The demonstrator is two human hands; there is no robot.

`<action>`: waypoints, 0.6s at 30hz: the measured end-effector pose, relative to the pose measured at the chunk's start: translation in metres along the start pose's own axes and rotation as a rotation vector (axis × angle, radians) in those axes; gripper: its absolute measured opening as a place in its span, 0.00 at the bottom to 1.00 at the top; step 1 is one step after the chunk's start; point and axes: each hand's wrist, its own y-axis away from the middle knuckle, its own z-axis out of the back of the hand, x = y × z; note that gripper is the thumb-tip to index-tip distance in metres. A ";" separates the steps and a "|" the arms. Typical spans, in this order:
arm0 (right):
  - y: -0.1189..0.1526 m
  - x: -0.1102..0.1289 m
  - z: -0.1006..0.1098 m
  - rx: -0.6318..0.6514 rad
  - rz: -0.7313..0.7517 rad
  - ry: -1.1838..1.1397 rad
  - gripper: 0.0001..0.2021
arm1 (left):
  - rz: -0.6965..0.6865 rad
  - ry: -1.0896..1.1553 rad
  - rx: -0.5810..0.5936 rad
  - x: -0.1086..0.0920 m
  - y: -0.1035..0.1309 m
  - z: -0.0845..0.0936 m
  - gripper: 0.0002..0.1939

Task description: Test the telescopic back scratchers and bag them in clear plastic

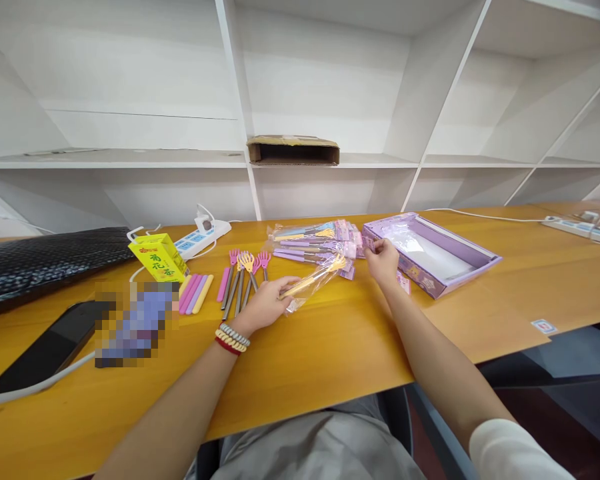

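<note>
My left hand (pixel 267 305) is closed on the handle end of a yellow back scratcher (pixel 316 275) inside a clear plastic bag. Pinched between the fingers of my right hand (pixel 383 261) is a small purple card (pixel 369 245), beside the open purple box (pixel 433 287). Behind the held bag lies a pile of bagged back scratchers (pixel 310 243) with pink and purple cards. Several loose back scratchers (pixel 240 287) with pink and yellow claw heads and dark metal rods lie left of my left hand. Pink, purple and yellow tubes (pixel 196 295) are lined up farther left.
A yellow drink carton (pixel 159 259) stands by a white power strip (pixel 203 240). At the left are a dark phone (pixel 50 343), a blurred-out bluish item (pixel 140 327) and a black textured bag (pixel 55 260). A cardboard box (pixel 294 141) sits on the white shelf behind.
</note>
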 end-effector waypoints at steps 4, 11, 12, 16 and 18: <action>-0.008 -0.007 0.001 0.023 -0.054 -0.137 0.11 | 0.013 0.040 -0.021 0.002 -0.001 0.002 0.22; 0.002 0.005 0.001 0.069 0.086 -0.128 0.11 | 0.035 0.044 -0.025 0.003 -0.001 0.001 0.22; 0.003 0.007 0.002 0.074 0.093 -0.113 0.11 | 0.033 0.043 -0.027 0.003 -0.001 0.001 0.22; 0.003 0.005 0.002 0.003 0.033 -0.094 0.11 | 0.015 0.011 -0.032 0.004 -0.002 0.001 0.22; 0.002 0.001 0.002 -0.009 -0.004 -0.111 0.12 | 0.015 -0.003 -0.035 0.006 -0.002 0.001 0.22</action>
